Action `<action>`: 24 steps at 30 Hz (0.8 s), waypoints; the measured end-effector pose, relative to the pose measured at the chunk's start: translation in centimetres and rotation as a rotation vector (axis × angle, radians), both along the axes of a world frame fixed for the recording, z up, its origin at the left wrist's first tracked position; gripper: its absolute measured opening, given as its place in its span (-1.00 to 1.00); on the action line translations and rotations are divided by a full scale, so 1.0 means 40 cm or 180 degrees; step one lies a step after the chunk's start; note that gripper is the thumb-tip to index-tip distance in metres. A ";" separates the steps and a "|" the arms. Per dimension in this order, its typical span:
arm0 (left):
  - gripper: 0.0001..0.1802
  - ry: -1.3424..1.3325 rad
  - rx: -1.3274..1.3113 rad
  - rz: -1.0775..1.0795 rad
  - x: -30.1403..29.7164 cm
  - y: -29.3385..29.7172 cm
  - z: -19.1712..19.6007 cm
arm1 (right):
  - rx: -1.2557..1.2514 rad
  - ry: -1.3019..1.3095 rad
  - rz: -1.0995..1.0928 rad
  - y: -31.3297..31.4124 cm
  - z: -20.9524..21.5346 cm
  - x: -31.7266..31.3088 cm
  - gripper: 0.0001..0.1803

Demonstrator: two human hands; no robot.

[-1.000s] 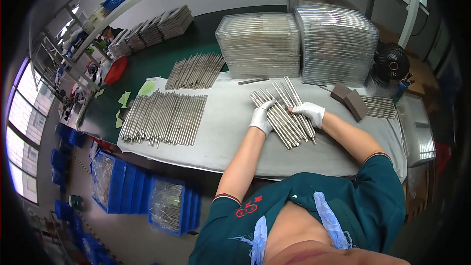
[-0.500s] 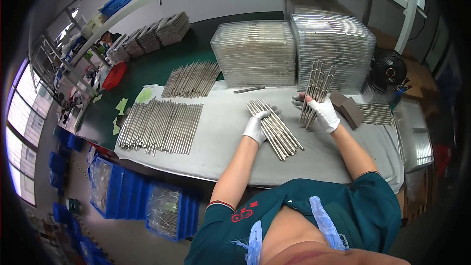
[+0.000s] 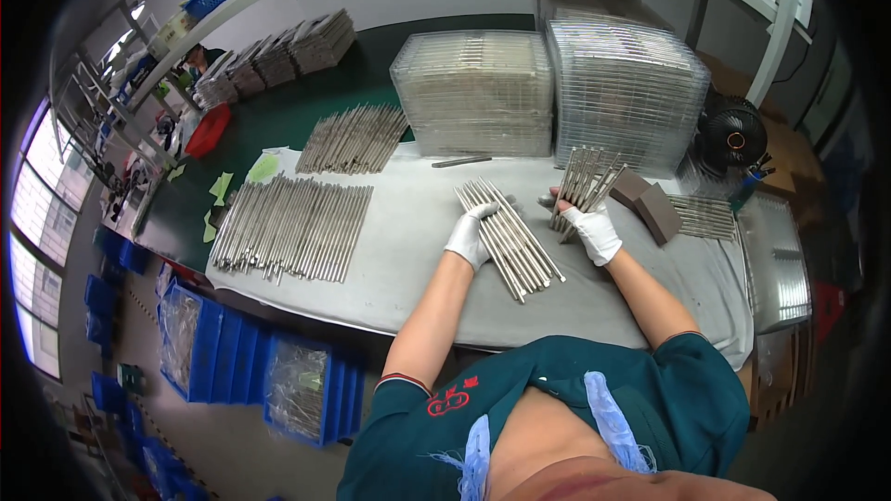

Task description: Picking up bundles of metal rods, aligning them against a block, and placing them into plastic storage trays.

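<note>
My left hand (image 3: 471, 235), in a white glove, is closed round a bundle of thin metal rods (image 3: 513, 250) held over the grey cloth. A second bundle of metal rods (image 3: 585, 176) leans in my gloved right hand (image 3: 588, 227), its fingers wrapped about the lower part. Grey shows on the fingers of both gloves. Between the two bundles there is a narrow gap. Side by side at the left lies a wide row of metal rods (image 3: 292, 227), with another row (image 3: 353, 139) behind it. One flat grey bar (image 3: 461, 162) lies beyond my left hand.
Tall stacks of clear plastic trays (image 3: 473, 93) stand at the back. Brown blocks (image 3: 650, 209) and more rods (image 3: 703, 216) lie right of my right hand, near a black fan (image 3: 732, 133). Blue bins (image 3: 227, 353) are on the floor left. The grey cloth (image 3: 399, 288) covers the table.
The rods in my right hand have come lower and tilted over to the right, away from upright. My left hand keeps its bundle at nearly the same place. The whole view has shifted slightly.
</note>
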State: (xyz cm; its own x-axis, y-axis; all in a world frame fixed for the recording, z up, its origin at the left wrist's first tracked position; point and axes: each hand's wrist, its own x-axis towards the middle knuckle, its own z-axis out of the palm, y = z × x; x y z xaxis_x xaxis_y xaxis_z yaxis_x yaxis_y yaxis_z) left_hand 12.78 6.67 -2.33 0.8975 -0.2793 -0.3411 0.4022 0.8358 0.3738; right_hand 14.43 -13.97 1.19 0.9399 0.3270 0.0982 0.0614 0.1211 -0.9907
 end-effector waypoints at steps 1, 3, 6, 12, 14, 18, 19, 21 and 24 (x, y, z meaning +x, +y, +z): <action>-0.59 -0.0007 -0.0015 -0.0006 0.000 0.001 0.002 | 0.0030 0.0066 -0.0013 0.005 -0.003 0.001 -0.70; -0.60 0.0002 0.0014 -0.0010 0.001 0.001 -0.002 | 0.0065 0.0080 -0.0058 0.016 -0.009 0.000 -0.72; -0.65 -0.0019 0.0036 0.0035 0.001 -0.001 -0.002 | -0.0284 -0.0199 -0.0084 0.024 -0.017 0.010 -0.73; -0.66 -0.0078 0.0131 0.0029 0.003 -0.003 -0.014 | -0.0234 -0.0055 -0.0201 0.022 -0.006 0.006 -0.71; -0.66 -0.0129 0.0148 0.0028 0.010 -0.005 -0.019 | -0.0243 -0.0078 -0.0325 0.022 0.001 0.009 -0.70; -0.63 0.0024 -0.0097 0.0038 0.011 0.002 -0.021 | -0.0161 -0.0035 -0.0245 0.025 0.008 0.011 -0.68; -0.64 0.0027 -0.0023 0.0043 0.010 0.001 -0.021 | -0.0050 -0.0038 -0.0212 0.023 0.006 0.011 -0.67; -0.65 0.0038 0.0096 0.0037 0.006 -0.002 -0.005 | 0.0020 -0.0014 -0.0176 0.021 0.001 0.014 -0.66; -0.65 0.0013 0.0219 0.0073 0.007 0.001 -0.005 | 0.0046 0.0022 -0.0139 0.021 0.000 0.013 -0.65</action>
State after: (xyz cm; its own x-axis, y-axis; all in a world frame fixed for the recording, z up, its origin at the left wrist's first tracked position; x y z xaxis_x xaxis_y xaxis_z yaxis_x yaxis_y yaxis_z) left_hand 13.06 6.72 -2.55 0.9021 -0.2343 -0.3624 0.3847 0.8172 0.4292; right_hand 14.96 -13.13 1.20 0.9539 0.2843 0.0960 0.0600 0.1327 -0.9893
